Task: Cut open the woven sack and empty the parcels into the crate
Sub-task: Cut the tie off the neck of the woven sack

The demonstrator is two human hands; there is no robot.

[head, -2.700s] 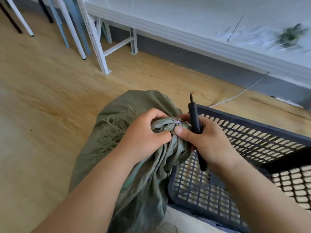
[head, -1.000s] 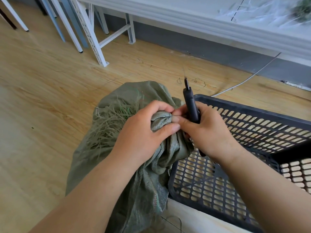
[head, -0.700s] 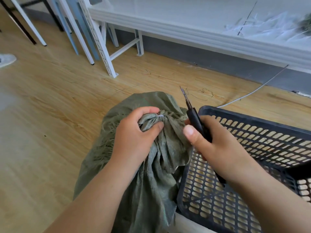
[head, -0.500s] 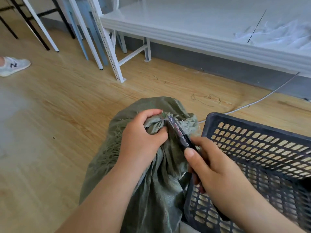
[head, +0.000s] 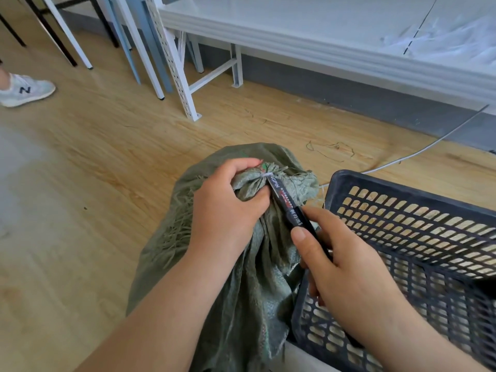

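Your left hand (head: pixel 225 208) grips the bunched neck of the green woven sack (head: pixel 241 285), which stands on the floor at centre. Your right hand (head: pixel 346 275) holds the black cutter (head: pixel 292 208), its tip at the white tie (head: pixel 265 175) toward 11 o'clock. The black crate (head: pixel 418 237) touches the sack at 3 o'clock.

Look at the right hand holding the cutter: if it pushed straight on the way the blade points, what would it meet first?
Most likely the white tie around the sack neck, gripped by the left hand. The right hand aims the cutter there; contact is unclear.
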